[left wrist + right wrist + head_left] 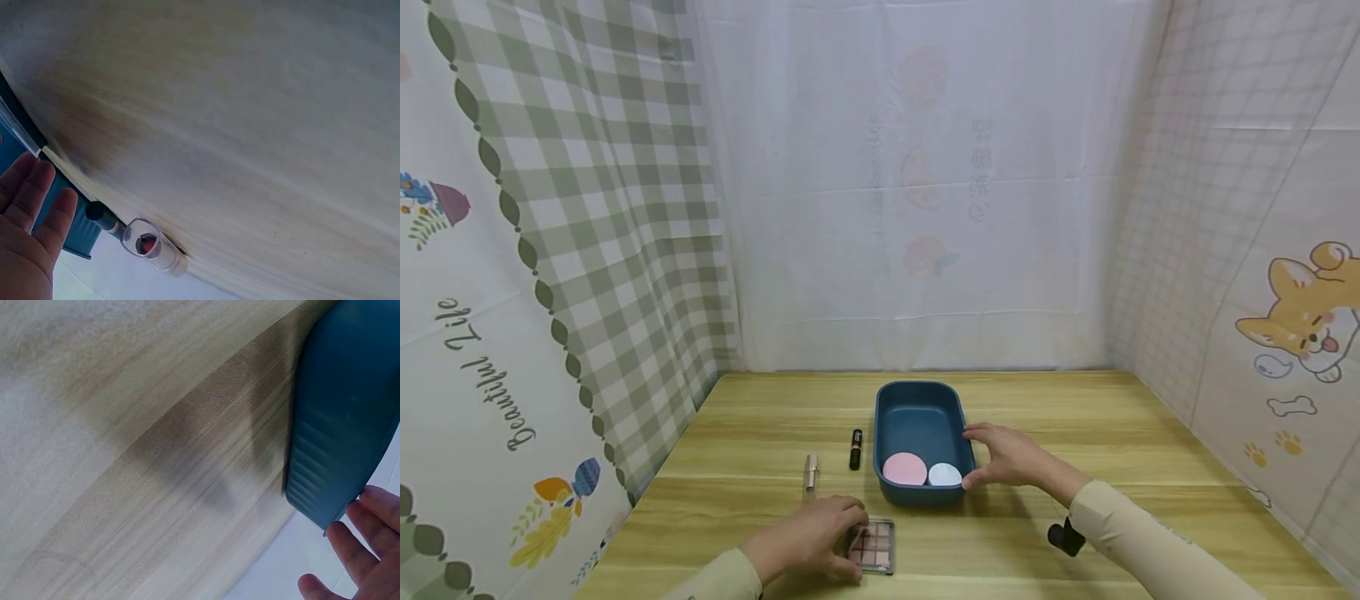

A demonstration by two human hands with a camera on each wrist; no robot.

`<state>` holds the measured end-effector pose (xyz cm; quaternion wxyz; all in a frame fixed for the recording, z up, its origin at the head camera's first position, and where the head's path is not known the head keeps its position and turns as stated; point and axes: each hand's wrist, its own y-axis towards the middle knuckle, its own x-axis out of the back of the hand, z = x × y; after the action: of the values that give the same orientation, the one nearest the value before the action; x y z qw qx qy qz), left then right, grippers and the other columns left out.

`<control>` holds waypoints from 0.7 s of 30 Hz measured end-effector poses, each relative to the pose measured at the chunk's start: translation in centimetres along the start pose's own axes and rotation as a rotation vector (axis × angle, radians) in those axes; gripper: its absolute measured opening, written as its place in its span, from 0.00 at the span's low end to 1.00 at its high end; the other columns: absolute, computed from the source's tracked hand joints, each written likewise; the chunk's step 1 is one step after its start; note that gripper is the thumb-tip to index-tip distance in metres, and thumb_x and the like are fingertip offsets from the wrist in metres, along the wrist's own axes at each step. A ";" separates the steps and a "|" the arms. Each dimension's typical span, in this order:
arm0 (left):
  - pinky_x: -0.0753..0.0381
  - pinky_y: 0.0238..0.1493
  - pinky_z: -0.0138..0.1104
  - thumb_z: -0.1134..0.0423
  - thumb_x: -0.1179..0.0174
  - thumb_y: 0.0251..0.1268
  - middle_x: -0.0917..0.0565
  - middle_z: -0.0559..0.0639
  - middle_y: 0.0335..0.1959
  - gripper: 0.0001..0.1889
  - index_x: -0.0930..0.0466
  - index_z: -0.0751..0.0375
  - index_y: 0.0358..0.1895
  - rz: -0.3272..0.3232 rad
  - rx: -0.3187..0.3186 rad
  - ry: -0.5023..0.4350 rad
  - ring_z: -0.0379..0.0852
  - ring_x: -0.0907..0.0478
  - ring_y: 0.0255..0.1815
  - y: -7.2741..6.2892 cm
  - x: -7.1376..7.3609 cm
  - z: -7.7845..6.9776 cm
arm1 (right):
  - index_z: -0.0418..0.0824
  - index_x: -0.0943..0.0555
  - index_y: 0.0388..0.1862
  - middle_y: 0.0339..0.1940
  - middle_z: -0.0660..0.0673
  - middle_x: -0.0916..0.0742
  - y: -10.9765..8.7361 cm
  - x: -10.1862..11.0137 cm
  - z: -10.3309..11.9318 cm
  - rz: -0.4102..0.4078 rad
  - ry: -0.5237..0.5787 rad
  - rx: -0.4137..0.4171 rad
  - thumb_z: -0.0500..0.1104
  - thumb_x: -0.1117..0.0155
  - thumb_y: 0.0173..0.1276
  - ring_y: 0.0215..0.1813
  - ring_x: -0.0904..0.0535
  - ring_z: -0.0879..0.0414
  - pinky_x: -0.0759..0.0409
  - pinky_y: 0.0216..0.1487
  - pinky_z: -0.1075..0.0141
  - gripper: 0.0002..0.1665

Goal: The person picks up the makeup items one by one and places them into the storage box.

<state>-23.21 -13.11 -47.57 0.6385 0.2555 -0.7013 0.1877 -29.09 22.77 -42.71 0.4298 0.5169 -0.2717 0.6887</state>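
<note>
Left hand [808,537] is pinching a palette [876,548] from its left near the worktop's [985,558] front edge, right hand [1009,457] splayed against a tub [917,497], cloth [490,371] reading "Beautiful."

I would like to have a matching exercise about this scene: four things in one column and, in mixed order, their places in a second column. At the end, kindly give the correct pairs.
Things
1. Pink disc
2. Right hand
3. Palette
4. Black tube

Places
A. Touching the right side of the blue container
B. Partly covered by the left hand
C. On the table, just beyond the container's left wall
D. Inside the container

Pairs: 1-D, 2-A, 3-B, 4-C
</note>
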 end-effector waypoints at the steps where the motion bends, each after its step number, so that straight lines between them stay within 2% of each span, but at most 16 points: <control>1: 0.23 0.54 0.39 0.33 0.34 0.54 0.21 0.45 0.55 0.33 0.22 0.51 0.56 -0.003 -0.006 -0.003 0.41 0.23 0.54 0.0 0.0 0.0 | 0.31 0.24 0.63 0.64 0.34 0.22 0.0 0.0 0.0 -0.002 0.005 0.000 0.67 0.23 0.48 0.65 0.27 0.35 0.30 0.62 0.40 0.54; 11: 0.23 0.47 0.31 0.36 0.32 0.56 0.21 0.40 0.47 0.26 0.20 0.50 0.50 -0.042 -0.086 -0.009 0.33 0.25 0.46 0.2 -0.1 0.0 | 0.32 0.23 0.63 0.65 0.35 0.22 0.0 0.0 0.2 0.008 0.022 -0.013 0.67 0.23 0.49 0.65 0.27 0.37 0.30 0.61 0.40 0.53; 21: 0.24 0.44 0.28 0.39 0.30 0.56 0.23 0.36 0.43 0.24 0.20 0.49 0.48 -0.016 -0.064 -0.022 0.30 0.27 0.42 0.5 -0.1 -0.1 | 0.31 0.23 0.63 0.65 0.35 0.22 0.0 0.0 0.1 0.013 0.015 -0.020 0.66 0.22 0.49 0.65 0.27 0.36 0.30 0.61 0.40 0.52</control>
<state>-23.41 -12.63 -47.58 0.6399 0.2429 -0.7119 0.1571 -29.07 22.71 -42.65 0.4323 0.5056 -0.2788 0.6926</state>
